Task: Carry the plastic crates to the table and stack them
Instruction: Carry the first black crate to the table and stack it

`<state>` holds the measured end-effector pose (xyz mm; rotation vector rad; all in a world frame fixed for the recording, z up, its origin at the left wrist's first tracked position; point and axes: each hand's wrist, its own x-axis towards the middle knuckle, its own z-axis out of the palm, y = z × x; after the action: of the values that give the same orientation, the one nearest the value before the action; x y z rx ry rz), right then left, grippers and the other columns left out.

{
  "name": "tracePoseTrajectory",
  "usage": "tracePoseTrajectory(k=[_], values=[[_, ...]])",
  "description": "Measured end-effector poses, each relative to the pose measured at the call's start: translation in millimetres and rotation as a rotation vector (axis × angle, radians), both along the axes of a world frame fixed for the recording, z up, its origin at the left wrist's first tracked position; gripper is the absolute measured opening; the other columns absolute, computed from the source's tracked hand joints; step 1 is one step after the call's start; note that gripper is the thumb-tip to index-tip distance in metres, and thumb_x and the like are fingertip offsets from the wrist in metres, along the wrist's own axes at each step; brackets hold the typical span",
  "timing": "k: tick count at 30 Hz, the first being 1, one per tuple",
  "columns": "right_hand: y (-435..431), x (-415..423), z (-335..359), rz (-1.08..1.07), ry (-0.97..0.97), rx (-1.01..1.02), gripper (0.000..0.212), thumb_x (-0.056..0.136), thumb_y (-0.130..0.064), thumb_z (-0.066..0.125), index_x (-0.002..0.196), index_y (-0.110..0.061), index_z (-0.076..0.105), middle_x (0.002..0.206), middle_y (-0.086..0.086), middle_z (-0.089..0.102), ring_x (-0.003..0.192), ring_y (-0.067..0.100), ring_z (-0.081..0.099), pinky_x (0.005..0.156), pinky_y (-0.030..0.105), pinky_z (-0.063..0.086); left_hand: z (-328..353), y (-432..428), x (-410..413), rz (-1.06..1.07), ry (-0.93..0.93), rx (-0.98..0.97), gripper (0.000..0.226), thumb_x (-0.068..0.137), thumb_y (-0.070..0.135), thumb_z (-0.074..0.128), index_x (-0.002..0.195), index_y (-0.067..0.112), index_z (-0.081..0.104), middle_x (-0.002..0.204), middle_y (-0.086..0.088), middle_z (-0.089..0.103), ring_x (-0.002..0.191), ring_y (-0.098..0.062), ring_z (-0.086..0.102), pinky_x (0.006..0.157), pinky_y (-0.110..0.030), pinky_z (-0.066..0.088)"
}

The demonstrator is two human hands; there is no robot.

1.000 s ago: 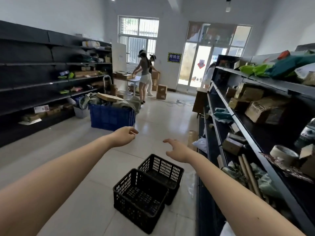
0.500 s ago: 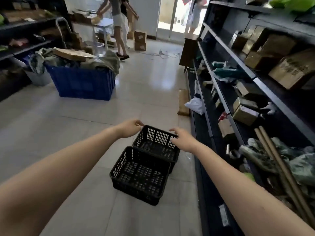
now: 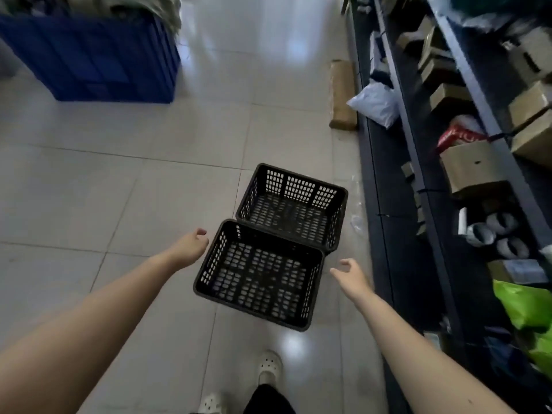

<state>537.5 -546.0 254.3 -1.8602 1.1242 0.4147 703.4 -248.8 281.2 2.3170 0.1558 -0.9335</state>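
Note:
Two empty black perforated plastic crates sit side by side on the tiled floor. The near crate (image 3: 260, 276) lies between my hands; the far crate (image 3: 294, 204) touches its back edge. My left hand (image 3: 191, 248) hovers just left of the near crate's left wall, fingers curled apart, holding nothing. My right hand (image 3: 351, 274) hovers a little right of the crate's right wall, also open and empty. Neither hand touches the crate.
A dark shelving unit (image 3: 418, 150) packed with cardboard boxes and bags runs along the right. A large blue crate (image 3: 98, 61) full of cloth stands at the back left. A long cardboard box (image 3: 342, 94) lies by the shelf. My white shoes (image 3: 268, 367) show below.
My view has tilted down and moved closer to the crates. Both hands dropped from beside the far crate to either side of the near crate.

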Motion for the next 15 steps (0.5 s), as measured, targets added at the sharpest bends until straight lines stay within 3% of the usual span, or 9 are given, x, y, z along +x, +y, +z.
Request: tracePoseTrajectory(k=[2,5,8,12,15], values=[[-4.8,15.1,-57.8,-0.073,0.033,0.052,0.018,0.088,-0.025,0.062,0.103,-0.015,0.058,0.113,0.007,0.062,0.099,0.027,0.058,0.08,0.033,0.044,-53.3,2.3,24.9,0.039,0.011,0.034,0.046,0.099,0.013,0.037,0.143,0.002,0.036,0.125,-0.024,0.055,0.105,-0.033,0.055,0.093,-0.036,0.043],[-10.2,32.9,-152.1,-0.103,0.116,0.053,0.009,0.087,-0.022,0.064,0.087,-0.017,0.057,0.111,0.015,0.067,0.088,0.026,0.059,0.075,0.031,0.042,-142.1,7.1,57.6,0.033,0.032,0.1,0.053,0.098,0.017,0.04,0.148,0.003,0.029,0.145,-0.024,0.043,0.133,-0.035,0.043,0.109,-0.037,0.033],[-11.1,50.5,-226.0,-0.08,0.144,-0.046,0.018,0.088,-0.018,0.063,0.103,-0.009,0.058,0.111,0.015,0.065,0.09,0.025,0.056,0.075,0.029,0.041,-230.5,16.8,88.9,-0.017,0.018,0.173,0.056,0.097,0.021,0.041,0.15,0.005,0.027,0.152,-0.022,0.034,0.142,-0.033,0.03,0.117,-0.039,0.024],[-10.8,58.2,-318.0,-0.121,0.225,-0.13,0.043,0.085,-0.024,0.061,0.126,-0.012,0.053,0.123,0.018,0.058,0.108,0.034,0.058,0.084,0.035,0.046,-322.9,27.8,115.1,-0.106,0.035,0.251,0.053,0.098,0.02,0.041,0.148,0.005,0.032,0.149,-0.022,0.039,0.139,-0.036,0.033,0.113,-0.038,0.027],[0.5,59.1,-362.9,-0.193,0.222,-0.183,0.04,0.084,-0.022,0.058,0.122,-0.009,0.056,0.119,0.018,0.062,0.105,0.035,0.059,0.086,0.038,0.049,-374.6,38.5,125.6,-0.173,0.043,0.294,0.05,0.097,0.015,0.04,0.144,0.001,0.037,0.148,-0.021,0.041,0.138,-0.034,0.037,0.112,-0.037,0.029]])
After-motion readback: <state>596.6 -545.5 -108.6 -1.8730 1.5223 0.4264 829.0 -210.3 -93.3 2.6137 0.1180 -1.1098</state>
